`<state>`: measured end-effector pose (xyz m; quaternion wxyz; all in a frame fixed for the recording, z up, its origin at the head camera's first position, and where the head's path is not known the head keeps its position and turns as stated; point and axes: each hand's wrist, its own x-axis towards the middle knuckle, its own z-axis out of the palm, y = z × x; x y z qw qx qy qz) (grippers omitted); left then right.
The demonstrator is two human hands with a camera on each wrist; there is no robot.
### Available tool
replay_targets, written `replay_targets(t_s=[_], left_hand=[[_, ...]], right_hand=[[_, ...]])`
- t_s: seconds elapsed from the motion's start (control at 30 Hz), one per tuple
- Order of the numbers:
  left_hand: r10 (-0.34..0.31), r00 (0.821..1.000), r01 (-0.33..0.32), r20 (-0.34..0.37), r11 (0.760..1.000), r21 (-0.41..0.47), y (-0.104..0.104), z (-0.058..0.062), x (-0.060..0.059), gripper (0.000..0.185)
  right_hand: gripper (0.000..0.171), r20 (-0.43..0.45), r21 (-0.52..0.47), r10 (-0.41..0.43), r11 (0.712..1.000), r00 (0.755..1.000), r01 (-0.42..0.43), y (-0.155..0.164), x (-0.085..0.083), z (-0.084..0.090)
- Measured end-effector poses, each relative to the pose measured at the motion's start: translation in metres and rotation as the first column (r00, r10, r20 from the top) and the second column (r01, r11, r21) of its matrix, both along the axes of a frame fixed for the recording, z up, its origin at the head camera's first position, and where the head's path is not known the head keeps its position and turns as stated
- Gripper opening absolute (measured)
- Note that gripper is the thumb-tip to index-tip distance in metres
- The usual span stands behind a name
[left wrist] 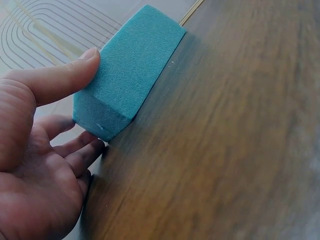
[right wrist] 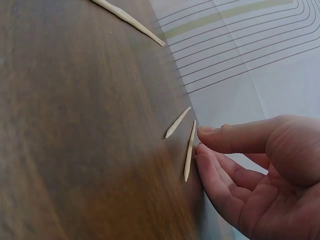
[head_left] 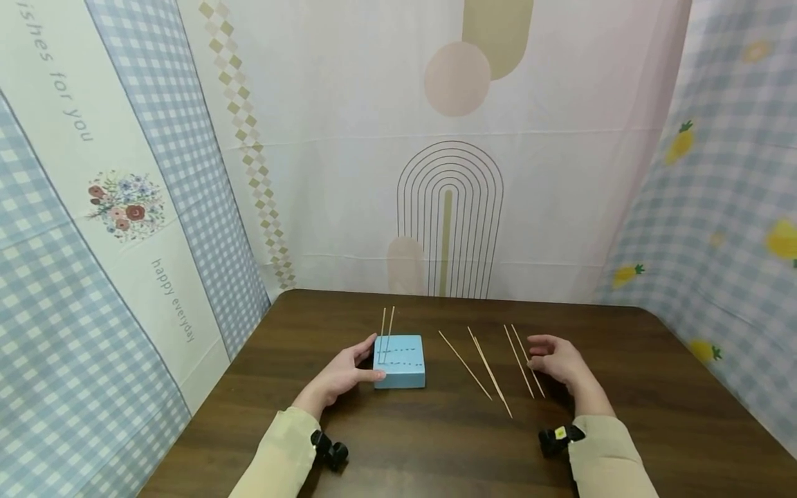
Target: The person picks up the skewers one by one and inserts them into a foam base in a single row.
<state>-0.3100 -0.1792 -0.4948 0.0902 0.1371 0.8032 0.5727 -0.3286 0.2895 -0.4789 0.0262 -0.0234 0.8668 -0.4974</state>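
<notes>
Broadly, a dark wooden table [head_left: 436, 443] carries everything, fenced by patterned cloth backdrops [head_left: 448, 138]. On its left half sits a blue foam block [head_left: 400, 360] with two thin skewers [head_left: 387, 325] standing upright in its far left corner. The left hand [head_left: 342, 377] braces it, thumb on the near face and fingers along the left side, a grip that likely keeps it from sliding. Loose skewers [head_left: 492, 370] lie fanned to the right. The right hand [head_left: 557, 361] hovers beside the rightmost pair, fingers loosely curved, grasping nothing, fingertips [right wrist: 202, 162] almost on one point.
</notes>
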Motion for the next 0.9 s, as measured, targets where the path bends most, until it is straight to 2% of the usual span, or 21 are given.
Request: replay_targets(t_s=[0.27, 0.63, 0.9], left_hand=[[0.002, 1.0, -0.002, 0.002, 1.0, 0.002, -0.0006, 0.0005, 0.001, 0.097], [0.008, 1.0, -0.008, 0.006, 1.0, -0.002, 0.0001, 0.0011, 0.0002, 0.097], [0.011, 1.0, -0.011, 0.009, 1.0, -0.003, 0.0005, 0.0015, 0.0017, 0.097]], right_hand=[[0.062, 0.021, -0.078, 0.008, 0.997, 1.0, -0.006, 0.0011, 0.0011, -0.0006], [0.063, 0.016, -0.088, 0.015, 0.996, 1.0, -0.013, 0.0014, 0.0014, -0.0002], [0.064, -0.015, 0.014, -0.012, 1.0, 1.0, 0.012, -0.0028, 0.0031, 0.0013]])
